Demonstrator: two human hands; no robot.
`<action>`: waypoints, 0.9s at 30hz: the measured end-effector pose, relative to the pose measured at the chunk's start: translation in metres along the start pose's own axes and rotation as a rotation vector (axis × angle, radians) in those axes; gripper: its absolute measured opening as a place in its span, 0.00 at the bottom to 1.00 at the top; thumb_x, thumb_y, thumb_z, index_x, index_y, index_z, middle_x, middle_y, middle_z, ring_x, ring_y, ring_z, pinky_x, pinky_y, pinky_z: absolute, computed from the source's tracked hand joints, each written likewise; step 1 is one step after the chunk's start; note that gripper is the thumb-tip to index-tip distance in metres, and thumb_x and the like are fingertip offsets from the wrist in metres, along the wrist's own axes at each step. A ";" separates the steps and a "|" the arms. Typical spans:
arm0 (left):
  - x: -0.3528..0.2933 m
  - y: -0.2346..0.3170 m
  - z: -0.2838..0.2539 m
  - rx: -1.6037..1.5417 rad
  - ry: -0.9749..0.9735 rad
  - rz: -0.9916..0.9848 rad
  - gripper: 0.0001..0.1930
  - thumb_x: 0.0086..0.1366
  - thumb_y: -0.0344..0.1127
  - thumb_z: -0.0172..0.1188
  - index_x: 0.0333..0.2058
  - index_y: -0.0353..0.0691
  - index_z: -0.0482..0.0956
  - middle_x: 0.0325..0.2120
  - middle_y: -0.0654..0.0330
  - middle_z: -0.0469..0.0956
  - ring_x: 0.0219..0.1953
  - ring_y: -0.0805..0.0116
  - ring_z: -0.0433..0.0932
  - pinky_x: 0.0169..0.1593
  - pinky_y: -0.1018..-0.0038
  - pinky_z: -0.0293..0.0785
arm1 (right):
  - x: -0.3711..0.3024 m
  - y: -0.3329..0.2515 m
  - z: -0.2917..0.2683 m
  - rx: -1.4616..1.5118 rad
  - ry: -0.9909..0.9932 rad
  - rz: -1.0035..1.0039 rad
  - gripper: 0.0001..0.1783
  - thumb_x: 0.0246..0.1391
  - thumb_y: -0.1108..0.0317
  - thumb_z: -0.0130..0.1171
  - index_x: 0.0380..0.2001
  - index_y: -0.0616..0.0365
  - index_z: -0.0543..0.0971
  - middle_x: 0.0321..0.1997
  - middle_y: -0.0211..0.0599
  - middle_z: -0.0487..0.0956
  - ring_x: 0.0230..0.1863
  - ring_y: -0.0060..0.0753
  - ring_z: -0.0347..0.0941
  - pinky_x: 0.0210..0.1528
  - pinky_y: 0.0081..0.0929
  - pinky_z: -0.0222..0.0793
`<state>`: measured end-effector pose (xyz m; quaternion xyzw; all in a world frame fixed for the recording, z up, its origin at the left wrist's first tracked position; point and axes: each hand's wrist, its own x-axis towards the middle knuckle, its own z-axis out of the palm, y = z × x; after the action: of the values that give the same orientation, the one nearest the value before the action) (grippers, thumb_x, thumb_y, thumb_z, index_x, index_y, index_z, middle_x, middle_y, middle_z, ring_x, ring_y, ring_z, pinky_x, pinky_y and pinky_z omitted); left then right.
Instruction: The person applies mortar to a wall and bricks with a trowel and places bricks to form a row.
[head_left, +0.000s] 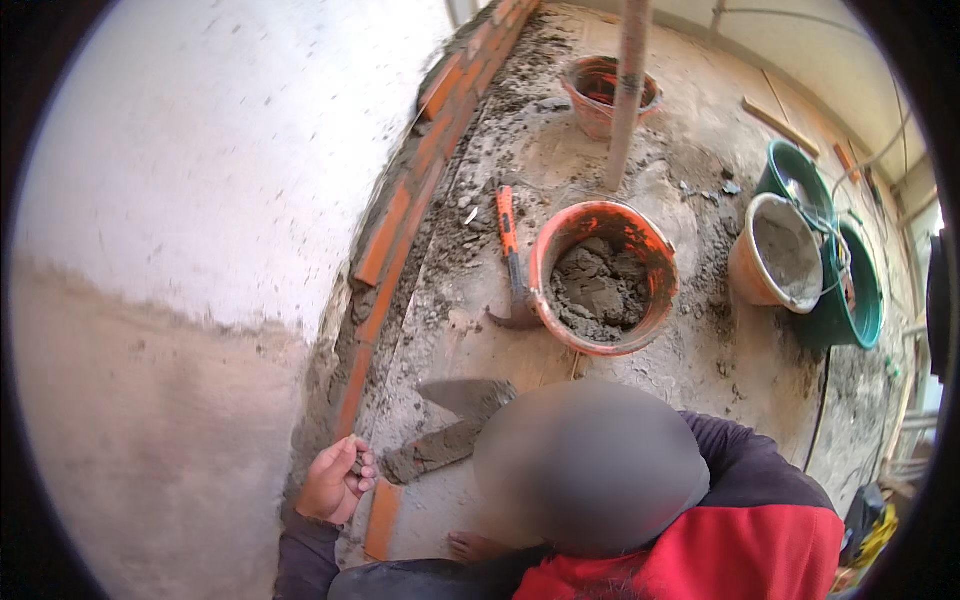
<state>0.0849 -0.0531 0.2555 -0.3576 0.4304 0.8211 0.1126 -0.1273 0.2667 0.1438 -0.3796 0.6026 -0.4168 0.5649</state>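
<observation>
My left hand (pixel 339 481) is closed, its fingers curled together beside the near end of a low row of orange bricks (pixel 378 315). Anything between the fingertips is too small to make out. Just right of it lies a long piece thickly coated in grey mortar (pixel 436 455), with a loose orange brick (pixel 382 518) below it. A flat grey blade shape, like a trowel (pixel 485 398), extends out from behind a blurred oval. My right arm (pixel 755 460), in a dark sleeve, leads behind this oval, which hides my right hand and whatever it may hold.
An orange bucket (pixel 660 300) holds wet mortar, with an orange-handled hammer (pixel 508 235) beside it. Behind stand an upright pole (pixel 628 100) and another orange bucket (pixel 590 122). Several green and pale tubs (pixel 742 265) stand right. A white wall (pixel 220 170) rises left.
</observation>
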 end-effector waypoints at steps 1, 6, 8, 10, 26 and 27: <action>0.007 0.015 0.018 0.099 -0.002 -0.020 0.11 0.70 0.41 0.55 0.40 0.40 0.69 0.31 0.64 0.68 0.30 0.75 0.67 0.30 0.82 0.65 | -0.006 0.012 0.000 0.015 0.013 -0.013 0.23 0.63 0.50 0.53 0.26 0.60 0.70 0.21 0.29 0.70 0.26 0.24 0.68 0.28 0.29 0.65; 0.063 0.042 0.087 0.498 -0.160 -0.130 0.13 0.70 0.43 0.56 0.40 0.38 0.70 0.31 0.64 0.69 0.31 0.77 0.68 0.31 0.81 0.66 | -0.016 0.062 0.008 0.096 0.064 -0.073 0.22 0.62 0.50 0.53 0.27 0.60 0.71 0.22 0.31 0.71 0.27 0.27 0.69 0.29 0.30 0.65; 0.090 0.037 0.111 0.764 -0.141 -0.140 0.14 0.70 0.44 0.55 0.40 0.37 0.70 0.32 0.63 0.71 0.33 0.77 0.70 0.32 0.80 0.68 | -0.017 0.080 0.012 0.112 0.086 -0.105 0.21 0.62 0.51 0.53 0.27 0.60 0.71 0.23 0.32 0.71 0.28 0.28 0.69 0.29 0.30 0.65; 0.115 0.028 0.126 0.785 -0.100 -0.167 0.15 0.70 0.44 0.54 0.41 0.36 0.71 0.33 0.62 0.72 0.34 0.76 0.71 0.35 0.79 0.70 | -0.016 0.100 0.018 0.136 0.116 -0.139 0.21 0.62 0.51 0.54 0.28 0.60 0.71 0.24 0.33 0.71 0.28 0.29 0.69 0.30 0.31 0.65; 0.275 -0.042 0.130 1.077 0.123 -0.029 0.12 0.68 0.32 0.56 0.44 0.27 0.75 0.31 0.59 0.77 0.30 0.71 0.77 0.35 0.75 0.77 | 0.014 0.178 0.046 0.206 0.324 -0.476 0.19 0.59 0.53 0.55 0.31 0.61 0.74 0.29 0.41 0.74 0.32 0.37 0.71 0.33 0.33 0.66; 0.283 -0.044 0.127 1.100 0.130 -0.017 0.13 0.68 0.32 0.57 0.44 0.26 0.75 0.29 0.59 0.77 0.28 0.71 0.77 0.33 0.75 0.77 | 0.015 0.180 0.047 0.205 0.329 -0.488 0.19 0.58 0.54 0.55 0.32 0.62 0.74 0.29 0.41 0.74 0.32 0.37 0.71 0.33 0.34 0.67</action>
<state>-0.1594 0.0389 0.0824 -0.2993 0.7991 0.4504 0.2627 -0.0794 0.3152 -0.0297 -0.3818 0.5318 -0.6543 0.3785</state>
